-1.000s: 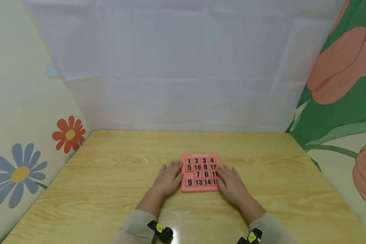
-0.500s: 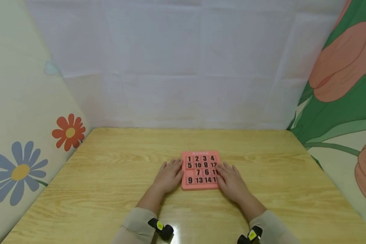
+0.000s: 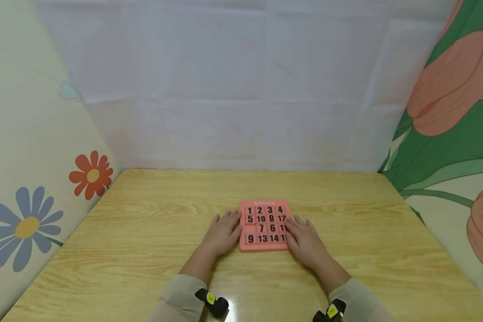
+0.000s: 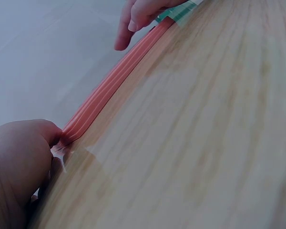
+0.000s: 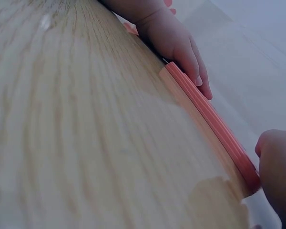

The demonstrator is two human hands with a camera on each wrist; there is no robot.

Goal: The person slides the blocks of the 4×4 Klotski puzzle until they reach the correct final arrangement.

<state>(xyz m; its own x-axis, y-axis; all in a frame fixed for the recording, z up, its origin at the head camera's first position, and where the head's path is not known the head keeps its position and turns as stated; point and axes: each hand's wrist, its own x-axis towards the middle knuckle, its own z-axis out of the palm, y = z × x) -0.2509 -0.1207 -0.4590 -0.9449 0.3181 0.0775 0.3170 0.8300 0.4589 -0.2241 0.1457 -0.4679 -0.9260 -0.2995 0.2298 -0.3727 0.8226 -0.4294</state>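
Note:
A pink number sliding puzzle [image 3: 264, 246] lies flat on the wooden table in the head view. Its top row reads 1, 2, 3, 4, and a gap shows at the left of the third row, below the 5. My left hand [image 3: 222, 232] rests at its left edge, fingers fairly straight, the thumb touching the side. At the right edge lies my right hand [image 3: 306, 241], its extended fingertips over the rim and partly covering the right column. Both wrist views show the puzzle's side low along the tabletop, with the left thumb [image 4: 47, 131] against one corner.
The wood-grain table [image 3: 145, 214] stretches around the puzzle on all sides. Behind it hangs a creased white cloth [image 3: 225, 89]. Flower-patterned panels stand left [image 3: 24, 134] and right [image 3: 446, 156]. A black camera [image 3: 215, 304] is strapped to the left wrist.
The head view has shifted slightly, so the scene sits a little higher than a second ago. Both hands and the puzzle tiles keep the same arrangement.

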